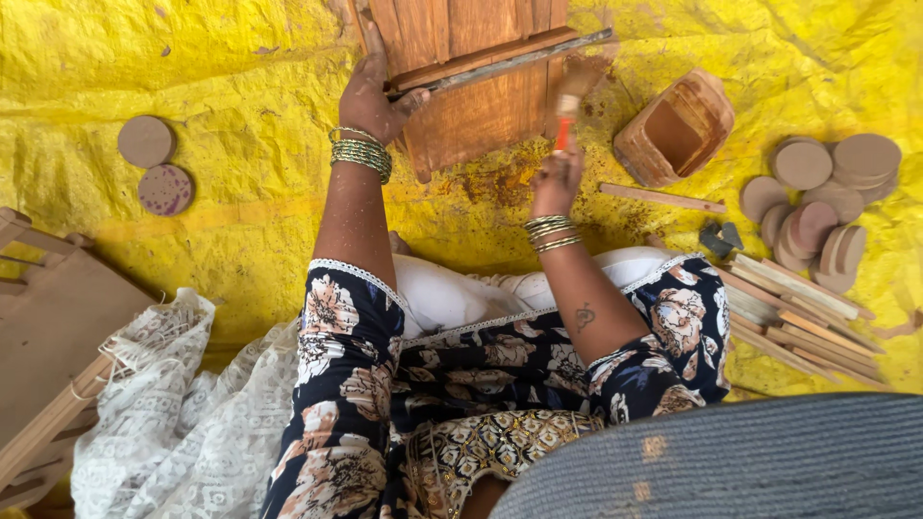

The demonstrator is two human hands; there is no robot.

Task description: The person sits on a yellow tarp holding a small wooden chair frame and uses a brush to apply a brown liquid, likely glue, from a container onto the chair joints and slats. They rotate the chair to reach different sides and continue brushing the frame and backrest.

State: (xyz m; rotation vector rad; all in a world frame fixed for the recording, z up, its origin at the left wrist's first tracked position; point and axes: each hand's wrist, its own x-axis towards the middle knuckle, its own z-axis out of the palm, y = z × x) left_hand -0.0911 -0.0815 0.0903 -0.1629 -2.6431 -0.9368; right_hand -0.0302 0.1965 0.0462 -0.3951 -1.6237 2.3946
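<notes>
Steadying a brown slatted wooden panel (476,82) at the far centre, the left hand (370,96) grips its edge; the right hand (558,178) clasps an orange-handled brush (569,106) against it. A square brown container (675,130) lies right.

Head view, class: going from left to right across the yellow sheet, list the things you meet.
Two round discs → left hand gripping the stained wooden panel → right hand holding a brush → brown container → thin wooden stick → pile of round discs.
</notes>
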